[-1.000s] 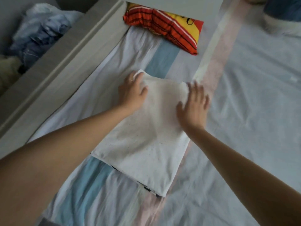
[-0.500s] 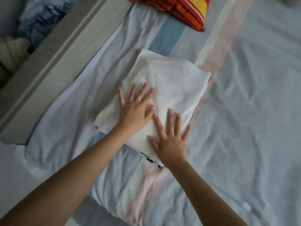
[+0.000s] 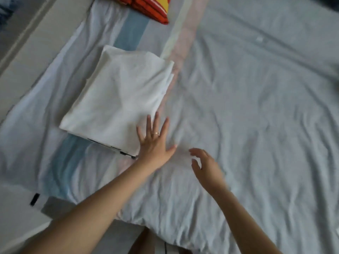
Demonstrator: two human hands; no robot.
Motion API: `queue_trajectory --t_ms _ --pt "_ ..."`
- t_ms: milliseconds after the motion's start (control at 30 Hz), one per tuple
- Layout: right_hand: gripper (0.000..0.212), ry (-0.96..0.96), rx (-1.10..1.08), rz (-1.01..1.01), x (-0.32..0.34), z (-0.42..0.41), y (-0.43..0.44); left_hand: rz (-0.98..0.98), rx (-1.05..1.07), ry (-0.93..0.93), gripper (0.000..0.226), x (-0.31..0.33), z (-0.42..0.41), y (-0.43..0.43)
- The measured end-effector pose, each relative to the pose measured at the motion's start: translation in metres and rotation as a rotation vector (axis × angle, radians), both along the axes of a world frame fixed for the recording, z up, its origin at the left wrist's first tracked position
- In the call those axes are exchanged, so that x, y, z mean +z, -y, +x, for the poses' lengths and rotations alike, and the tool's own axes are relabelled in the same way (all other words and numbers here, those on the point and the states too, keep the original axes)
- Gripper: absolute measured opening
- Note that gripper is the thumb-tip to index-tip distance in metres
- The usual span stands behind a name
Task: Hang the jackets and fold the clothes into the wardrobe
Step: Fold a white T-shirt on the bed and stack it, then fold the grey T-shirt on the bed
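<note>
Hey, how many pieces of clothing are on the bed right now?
2. A folded white garment lies left of centre, beside the left hand; a red-and-yellow striped garment sits at the top edge, partly cut off. Others may lie out of frame.

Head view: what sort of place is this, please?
Most likely a bedroom. A wrinkled pale sheet covers what looks like a bed, a folded white garment lies on it, and a red and yellow striped cloth sits at the far edge.
</note>
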State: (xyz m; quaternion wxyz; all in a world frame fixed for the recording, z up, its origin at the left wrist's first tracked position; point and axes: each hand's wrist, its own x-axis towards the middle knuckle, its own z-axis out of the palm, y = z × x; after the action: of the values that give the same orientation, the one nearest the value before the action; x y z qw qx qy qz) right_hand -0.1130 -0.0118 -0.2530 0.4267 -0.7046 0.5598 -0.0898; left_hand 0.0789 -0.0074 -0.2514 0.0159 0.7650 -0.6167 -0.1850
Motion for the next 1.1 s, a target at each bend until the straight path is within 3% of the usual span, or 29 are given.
queue_trajectory --t_ms 100,200,334,467,601,701,801,968,1101 --pt "0.029 -0.119 -0.155 0.144 0.000 -0.124 -0.008 0.289 -0.186 -0.102 0.113 -0.019 -0.121 0.015" --pt "0.026 -0.226 -0.254 0.171 0.001 -0.229 -0.021 0.460 -0.242 -0.083 0.138 -0.025 -0.219 0.037" --pt "0.033 -0.375 -0.360 0.186 0.017 -0.356 -0.024 0.627 -0.058 -0.141 0.166 -0.016 -0.336 0.071" --pt "0.050 -0.563 -0.538 -0.036 0.022 -0.424 0.011 0.672 0.047 -0.073 0.176 -0.019 -0.370 0.082" --pt "0.070 -0.548 -0.998 -0.154 0.026 -0.455 0.062 0.747 0.070 -0.006 0.180 -0.022 -0.374 0.089" --pt "0.053 -0.579 -1.255 -0.057 0.023 -0.473 0.086 0.763 0.085 0.010 0.180 -0.020 -0.381 0.091" --pt "0.028 -0.625 -1.260 -0.023 0.021 -0.477 0.090 0.775 0.077 0.022 0.180 -0.015 -0.381 0.091" --pt "0.025 -0.452 -1.088 -0.017 0.005 -0.444 0.066 0.755 0.072 -0.012 0.181 -0.017 -0.381 0.091" --pt "0.014 -0.233 -0.824 0.209 -0.002 -0.376 0.012 0.703 0.041 -0.041 0.179 -0.018 -0.379 0.090"
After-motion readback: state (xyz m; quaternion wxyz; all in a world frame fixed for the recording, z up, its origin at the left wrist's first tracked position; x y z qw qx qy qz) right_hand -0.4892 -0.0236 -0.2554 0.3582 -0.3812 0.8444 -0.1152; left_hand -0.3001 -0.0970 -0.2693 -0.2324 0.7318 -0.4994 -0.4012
